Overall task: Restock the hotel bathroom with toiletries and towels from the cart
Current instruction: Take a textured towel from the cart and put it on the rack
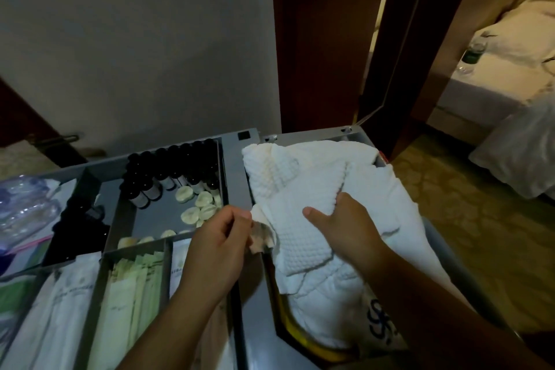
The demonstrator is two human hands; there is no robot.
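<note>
A pile of white waffle-weave towels [315, 183] fills the right bin of the grey housekeeping cart [237, 168]. My right hand [339, 225] grips a fold of the top towel, thumb on top and fingers tucked under the cloth. My left hand [222, 237] pinches the towel's left corner at the bin's edge. In the cart's left tray stand dark toiletry bottles [174, 171] with round pale soaps [201, 207] scattered in front of them. White and green sachets [132, 288] fill the front compartments.
Clear plastic bottles [24, 207] lie at the cart's far left. A white wall [150, 54] is behind the cart, and a dark wooden door frame [399, 39] opens to a bedroom with a bed [510, 48]. A white bag [522, 156] sits on the patterned carpet.
</note>
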